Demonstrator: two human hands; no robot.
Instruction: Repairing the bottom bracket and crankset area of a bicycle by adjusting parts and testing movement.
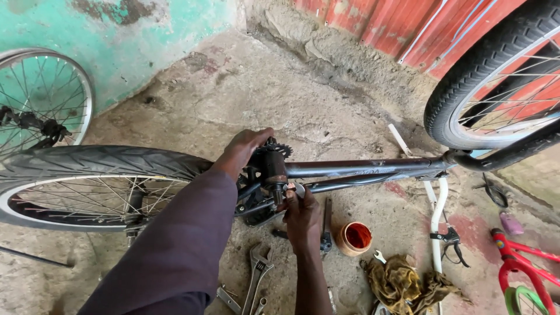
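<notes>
Two hands are seen at the bottom bracket (273,169) of a dark bicycle frame (361,168) laid on its side across the concrete floor (262,87). The left hand (245,149), reaching out of a dark sleeve (175,245), is clenched over the top of the bracket beside the small toothed sprocket (279,149), apparently so that the frame is steadied against turning. The right hand (300,213) is closed around a small metal part (294,189) at the lower end of the bracket, its grip wrapped tight from below; whether a tool or a fitting is held cannot be told. Just left of the left grip the rear tyre (99,160) is seen, kept on the frame. Below the right grip an adjustable wrench (256,271) is laid within reach, and just to its right a small orange pot (354,238) of reddish grease and a dirty yellow rag (402,283) are placed close, presumably for ready use. Further right a white handlebar (436,216) and a red frame (519,259) are lying. Above, well apart, another wheel (496,76) is leaned by a red wall (408,29).
</notes>
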